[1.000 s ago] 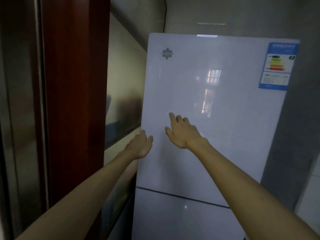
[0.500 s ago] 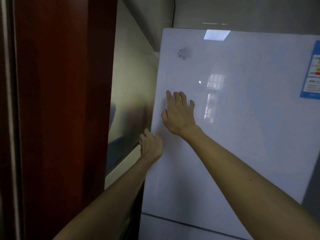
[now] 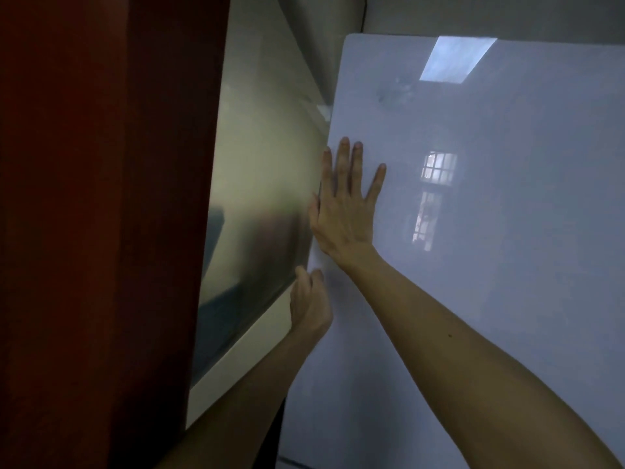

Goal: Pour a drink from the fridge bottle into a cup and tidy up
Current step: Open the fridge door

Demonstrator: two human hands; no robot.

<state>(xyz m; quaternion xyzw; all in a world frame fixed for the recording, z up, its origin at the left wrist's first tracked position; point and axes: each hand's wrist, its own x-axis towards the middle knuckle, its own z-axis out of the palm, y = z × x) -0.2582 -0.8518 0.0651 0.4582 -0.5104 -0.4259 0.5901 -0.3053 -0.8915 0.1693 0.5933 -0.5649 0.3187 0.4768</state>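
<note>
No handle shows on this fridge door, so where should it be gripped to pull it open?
Grip the upper fridge door along its left vertical edge, coming from the left, probably. The front is flat and handleless; the left hand already curls there, while the right hand lies flat.

I'm way closer now: right hand (image 3: pixel 343 211) goes flat on the fridge door (image 3: pixel 490 265), left hand (image 3: pixel 309 302) hooks its left edge.

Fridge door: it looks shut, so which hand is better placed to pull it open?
Left. The left hand is curled at the left edge of the fridge door, fingers at the gap beside the wall. The right hand lies flat and open on the door's face, gripping nothing.
</note>
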